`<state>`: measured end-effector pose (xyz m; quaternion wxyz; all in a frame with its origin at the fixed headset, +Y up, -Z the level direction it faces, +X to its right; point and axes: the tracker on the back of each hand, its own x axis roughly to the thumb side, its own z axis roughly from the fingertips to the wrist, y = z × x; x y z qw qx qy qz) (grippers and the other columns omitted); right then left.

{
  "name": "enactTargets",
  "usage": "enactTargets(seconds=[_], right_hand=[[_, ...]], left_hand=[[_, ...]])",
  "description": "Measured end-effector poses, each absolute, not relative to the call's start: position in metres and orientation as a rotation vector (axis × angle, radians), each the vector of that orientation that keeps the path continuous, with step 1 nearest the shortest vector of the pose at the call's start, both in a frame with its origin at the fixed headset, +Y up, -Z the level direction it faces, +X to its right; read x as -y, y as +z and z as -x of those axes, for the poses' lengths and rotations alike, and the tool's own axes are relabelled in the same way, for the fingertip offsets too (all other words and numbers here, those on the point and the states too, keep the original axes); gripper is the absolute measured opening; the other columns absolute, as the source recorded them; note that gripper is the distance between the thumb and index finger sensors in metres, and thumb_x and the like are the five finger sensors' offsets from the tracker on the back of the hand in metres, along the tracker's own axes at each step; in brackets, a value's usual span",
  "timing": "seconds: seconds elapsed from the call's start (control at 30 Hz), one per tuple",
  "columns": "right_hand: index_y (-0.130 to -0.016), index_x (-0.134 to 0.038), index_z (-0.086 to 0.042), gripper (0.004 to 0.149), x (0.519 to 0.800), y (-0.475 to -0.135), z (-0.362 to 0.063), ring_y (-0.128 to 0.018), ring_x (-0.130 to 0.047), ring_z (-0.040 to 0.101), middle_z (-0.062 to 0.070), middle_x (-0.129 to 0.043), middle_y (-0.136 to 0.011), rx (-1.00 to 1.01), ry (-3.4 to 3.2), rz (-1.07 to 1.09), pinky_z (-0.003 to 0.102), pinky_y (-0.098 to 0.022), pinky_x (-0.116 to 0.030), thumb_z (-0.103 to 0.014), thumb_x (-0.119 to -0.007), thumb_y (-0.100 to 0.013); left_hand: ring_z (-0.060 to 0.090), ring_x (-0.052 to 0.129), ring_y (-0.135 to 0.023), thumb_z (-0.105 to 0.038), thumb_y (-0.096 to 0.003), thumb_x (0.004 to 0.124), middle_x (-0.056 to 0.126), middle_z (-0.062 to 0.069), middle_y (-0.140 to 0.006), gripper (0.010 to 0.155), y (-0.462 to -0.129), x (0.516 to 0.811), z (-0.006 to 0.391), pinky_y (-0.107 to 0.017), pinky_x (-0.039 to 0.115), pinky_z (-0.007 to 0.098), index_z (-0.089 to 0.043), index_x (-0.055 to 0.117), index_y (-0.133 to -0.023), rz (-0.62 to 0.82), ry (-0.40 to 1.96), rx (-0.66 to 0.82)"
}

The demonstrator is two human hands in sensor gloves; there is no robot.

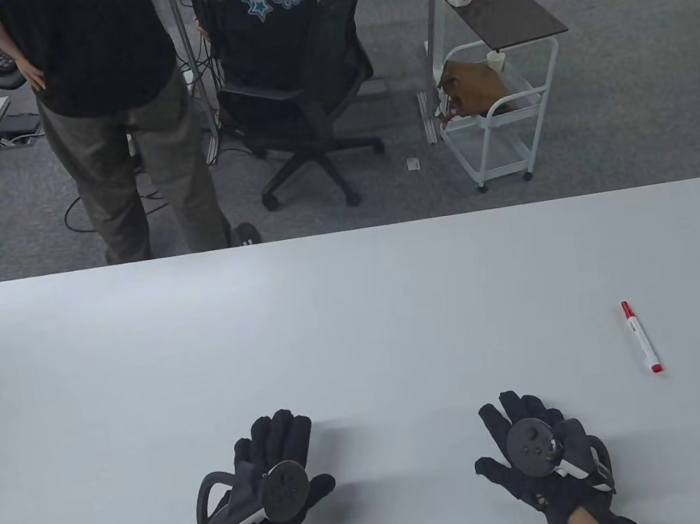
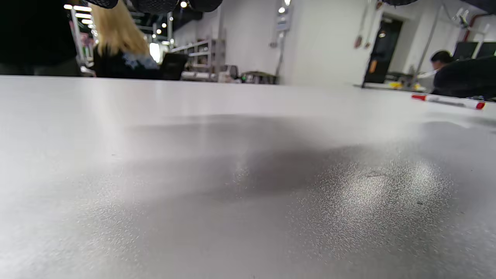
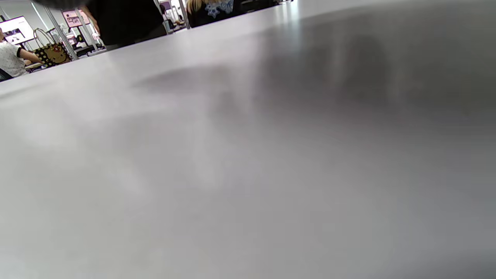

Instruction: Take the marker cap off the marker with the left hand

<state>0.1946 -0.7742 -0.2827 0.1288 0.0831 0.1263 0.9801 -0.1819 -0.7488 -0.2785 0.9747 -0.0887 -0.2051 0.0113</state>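
A white marker [image 1: 641, 336] with a red cap at its far end and a red tip end lies on the white table [image 1: 357, 312], at the right, cap still on. It also shows in the left wrist view [image 2: 447, 101], far off to the right. My left hand [image 1: 268, 472] rests flat on the table near the front edge, fingers spread, holding nothing. My right hand [image 1: 532, 444] rests flat the same way, left of and nearer than the marker. The right wrist view shows only bare table.
Beyond the table's far edge a person [image 1: 112, 119] stands at the left, another sits in an office chair [image 1: 301, 88], and a white cart [image 1: 497, 107] stands further right.
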Motion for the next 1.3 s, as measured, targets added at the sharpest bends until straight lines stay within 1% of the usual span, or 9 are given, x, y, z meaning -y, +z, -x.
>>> enactTargets(seconds=[0.53,0.73,0.77,0.9,0.97,1.03,1.13,1.23,1.3], right_hand=[[-0.112,-0.027,-0.034,0.081,0.774,-0.283,-0.197,-0.109,-0.023,0.047,0.014,-0.017,-0.118,-0.348,2.846,-0.236,0.065,-0.076,-0.025,-0.066,-0.057,-0.044],[-0.112,-0.027,-0.033,0.081,0.774,-0.283,-0.198,-0.109,-0.026,0.047,0.014,-0.019,-0.118,-0.327,2.868,-0.196,0.064,-0.076,-0.028,-0.065,-0.058,-0.044],[-0.112,-0.027,-0.033,0.081,0.774,-0.284,-0.199,-0.109,-0.028,0.047,0.014,-0.019,-0.118,-0.322,2.867,-0.183,0.064,-0.077,-0.03,-0.065,-0.057,-0.044],[-0.112,-0.027,-0.032,0.08,0.775,-0.29,-0.209,-0.109,-0.031,0.046,0.015,-0.021,-0.117,-0.307,2.87,-0.09,0.062,-0.077,-0.035,-0.064,-0.058,-0.045],[-0.112,-0.027,-0.033,0.08,0.77,-0.296,-0.22,-0.109,-0.03,0.046,0.014,-0.021,-0.118,-0.256,2.89,-0.02,0.062,-0.078,-0.034,-0.064,-0.058,-0.045],[-0.111,-0.027,-0.035,0.079,0.758,-0.304,-0.239,-0.11,-0.031,0.046,0.013,-0.022,-0.118,-0.156,2.909,0.092,0.062,-0.078,-0.035,-0.064,-0.059,-0.045],[-0.111,-0.027,-0.036,0.079,0.733,-0.317,-0.283,-0.11,-0.031,0.045,0.012,-0.022,-0.119,-0.045,2.853,0.372,0.062,-0.079,-0.034,-0.062,-0.06,-0.045],[-0.111,-0.028,-0.036,0.078,0.708,-0.334,-0.339,-0.111,-0.03,0.045,0.011,-0.02,-0.119,-0.026,2.604,0.681,0.061,-0.08,-0.033,-0.06,-0.062,-0.046],[-0.111,-0.027,-0.036,0.078,0.7,-0.343,-0.364,-0.111,-0.028,0.044,0.01,-0.018,-0.119,-0.042,2.479,0.794,0.061,-0.08,-0.031,-0.058,-0.064,-0.046]], left_hand=[[0.058,0.028,-0.113,-0.071,-0.0547,0.043,0.018,0.025,-0.125,0.091,-0.278,0.749,0.181,-0.075,0.036,0.071,-0.016,0.009,-0.119,0.18,0.018,0.414],[0.058,0.029,-0.113,-0.07,-0.0547,0.044,0.019,0.025,-0.125,0.09,-0.278,0.75,0.18,-0.075,0.036,0.071,-0.016,0.009,-0.119,0.183,0.007,0.415],[0.058,0.029,-0.113,-0.07,-0.0548,0.044,0.019,0.025,-0.125,0.09,-0.278,0.75,0.18,-0.075,0.036,0.071,-0.016,0.009,-0.119,0.183,0.008,0.415],[0.058,0.029,-0.113,-0.071,-0.0546,0.044,0.019,0.025,-0.125,0.091,-0.277,0.75,0.181,-0.075,0.037,0.071,-0.016,0.01,-0.119,0.187,0.014,0.422],[0.058,0.029,-0.113,-0.071,-0.0545,0.044,0.018,0.025,-0.125,0.091,-0.277,0.749,0.181,-0.075,0.037,0.071,-0.016,0.009,-0.119,0.186,0.02,0.414],[0.058,0.029,-0.113,-0.071,-0.0544,0.044,0.019,0.025,-0.125,0.091,-0.277,0.749,0.182,-0.075,0.037,0.071,-0.016,0.009,-0.119,0.185,0.028,0.418],[0.058,0.029,-0.113,-0.071,-0.0547,0.044,0.019,0.025,-0.125,0.091,-0.277,0.748,0.182,-0.075,0.037,0.071,-0.016,0.009,-0.119,0.198,0.028,0.412],[0.058,0.029,-0.113,-0.071,-0.0549,0.044,0.018,0.025,-0.125,0.091,-0.277,0.747,0.183,-0.075,0.037,0.071,-0.015,0.009,-0.119,0.218,0.034,0.4],[0.058,0.029,-0.113,-0.071,-0.0549,0.044,0.019,0.025,-0.125,0.091,-0.277,0.746,0.184,-0.075,0.037,0.071,-0.016,0.009,-0.119,0.216,0.035,0.399]])
